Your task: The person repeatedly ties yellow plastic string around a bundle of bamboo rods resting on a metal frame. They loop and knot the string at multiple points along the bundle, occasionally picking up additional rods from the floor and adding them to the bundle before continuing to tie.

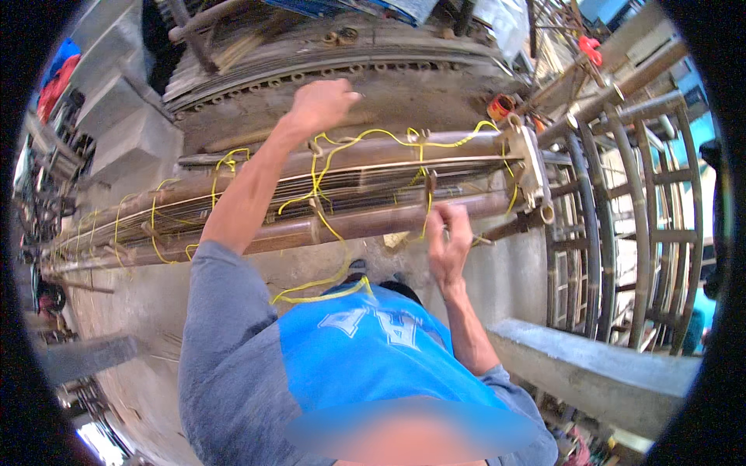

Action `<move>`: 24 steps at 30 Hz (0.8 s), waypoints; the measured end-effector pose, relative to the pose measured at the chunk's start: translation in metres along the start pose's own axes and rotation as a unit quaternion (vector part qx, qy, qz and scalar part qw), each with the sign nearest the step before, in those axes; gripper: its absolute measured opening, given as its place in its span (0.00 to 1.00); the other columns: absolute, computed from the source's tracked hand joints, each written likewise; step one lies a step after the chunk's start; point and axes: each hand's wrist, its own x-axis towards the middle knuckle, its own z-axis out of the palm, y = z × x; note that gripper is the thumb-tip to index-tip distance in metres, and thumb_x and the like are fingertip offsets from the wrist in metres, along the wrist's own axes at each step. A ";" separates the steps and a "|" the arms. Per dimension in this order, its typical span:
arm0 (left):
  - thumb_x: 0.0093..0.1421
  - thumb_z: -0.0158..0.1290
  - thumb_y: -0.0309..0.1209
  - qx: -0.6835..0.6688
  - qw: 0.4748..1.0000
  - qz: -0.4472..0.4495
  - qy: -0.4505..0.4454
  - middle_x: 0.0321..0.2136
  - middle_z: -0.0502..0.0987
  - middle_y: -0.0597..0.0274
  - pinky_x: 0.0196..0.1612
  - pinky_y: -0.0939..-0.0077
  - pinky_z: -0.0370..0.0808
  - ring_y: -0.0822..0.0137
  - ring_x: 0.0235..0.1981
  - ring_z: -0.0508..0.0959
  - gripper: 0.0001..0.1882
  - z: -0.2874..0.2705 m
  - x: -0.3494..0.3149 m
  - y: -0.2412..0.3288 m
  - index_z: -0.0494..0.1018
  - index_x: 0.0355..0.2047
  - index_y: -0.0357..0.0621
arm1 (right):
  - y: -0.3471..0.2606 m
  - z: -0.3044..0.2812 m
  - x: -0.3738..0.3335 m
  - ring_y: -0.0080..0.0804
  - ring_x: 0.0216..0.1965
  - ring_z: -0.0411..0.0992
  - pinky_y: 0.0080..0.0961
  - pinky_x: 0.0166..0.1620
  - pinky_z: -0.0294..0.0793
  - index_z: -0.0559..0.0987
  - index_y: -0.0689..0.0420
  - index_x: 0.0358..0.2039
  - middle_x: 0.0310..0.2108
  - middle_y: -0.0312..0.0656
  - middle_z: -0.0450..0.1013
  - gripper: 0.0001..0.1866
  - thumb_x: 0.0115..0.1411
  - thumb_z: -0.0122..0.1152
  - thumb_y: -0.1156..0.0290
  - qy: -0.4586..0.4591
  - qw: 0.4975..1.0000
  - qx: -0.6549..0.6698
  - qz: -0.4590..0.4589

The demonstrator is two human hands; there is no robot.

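Observation:
Two long brown bamboo poles (365, 220) run side by side across my front, with thin strips (256, 200) lengthwise between them. Bright yellow cord (342, 147) loops around both poles at several points, and a slack length hangs toward my shirt. My left hand (325, 105) is raised beyond the far pole with its fingers curled closed; anything in them is hidden. Close to the near pole, my right hand (451, 241) has its fingers bent together beside a strand of yellow cord. That hand is slightly blurred, and whether it grips the strand is unclear.
Ladder-like bamboo frames (645, 225) stand at the right. A concrete ledge (598, 365) lies at the lower right, concrete blocks (148, 116) at the left. Beyond the poles are stacked long strips (256, 74) and an orange-red can (501, 106).

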 end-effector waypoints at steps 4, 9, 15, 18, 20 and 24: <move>0.52 0.46 0.41 0.039 0.938 0.206 -0.275 0.27 0.74 0.48 0.33 0.58 0.69 0.49 0.31 0.73 0.16 0.017 -0.041 0.080 0.70 0.32 0.40 | 0.043 -0.003 -0.003 0.44 0.18 0.66 0.37 0.24 0.65 0.70 0.56 0.24 0.16 0.44 0.66 0.10 0.52 0.52 0.62 -0.137 0.970 -0.200 0.008; 0.52 0.47 0.39 -0.128 0.977 0.147 -0.082 0.24 0.73 0.46 0.31 0.57 0.68 0.48 0.28 0.73 0.14 0.078 -0.058 0.078 0.70 0.29 0.40 | 0.017 -0.010 0.057 0.21 0.12 0.57 0.22 0.17 0.56 0.66 0.58 0.15 0.10 0.33 0.59 0.15 0.53 0.47 0.62 -0.205 0.930 0.171 0.252; 0.54 0.43 0.38 -0.100 0.992 0.046 0.063 0.13 0.69 0.51 0.24 0.60 0.64 0.51 0.18 0.70 0.15 0.098 -0.066 0.089 0.70 0.18 0.43 | -0.001 0.043 0.184 0.30 0.21 0.68 0.28 0.29 0.69 0.74 0.62 0.22 0.18 0.42 0.70 0.28 0.56 0.41 0.48 -0.411 0.902 -0.095 -0.095; 0.53 0.45 0.34 -0.052 0.983 0.025 0.176 0.13 0.68 0.54 0.26 0.66 0.63 0.55 0.18 0.70 0.09 0.099 -0.070 0.100 0.71 0.21 0.45 | 0.056 0.030 0.195 0.27 0.22 0.68 0.27 0.31 0.70 0.75 0.62 0.22 0.19 0.40 0.71 0.32 0.54 0.38 0.42 -0.507 0.758 -0.404 -0.067; 0.53 0.46 0.33 -0.044 0.975 0.023 0.219 0.13 0.67 0.58 0.30 0.69 0.59 0.58 0.19 0.68 0.08 0.105 -0.073 0.102 0.70 0.20 0.46 | 0.096 0.007 0.205 0.29 0.22 0.68 0.28 0.31 0.69 0.76 0.61 0.25 0.21 0.39 0.71 0.29 0.55 0.39 0.46 -0.666 0.726 -0.163 0.050; 0.53 0.45 0.33 -0.032 0.974 -0.001 0.226 0.15 0.67 0.61 0.34 0.69 0.56 0.61 0.22 0.66 0.09 0.115 -0.073 0.101 0.70 0.20 0.47 | 0.146 -0.059 0.291 0.23 0.30 0.66 0.20 0.33 0.66 0.75 0.61 0.31 0.31 0.37 0.70 0.12 0.48 0.47 0.72 -0.405 0.872 0.240 -0.137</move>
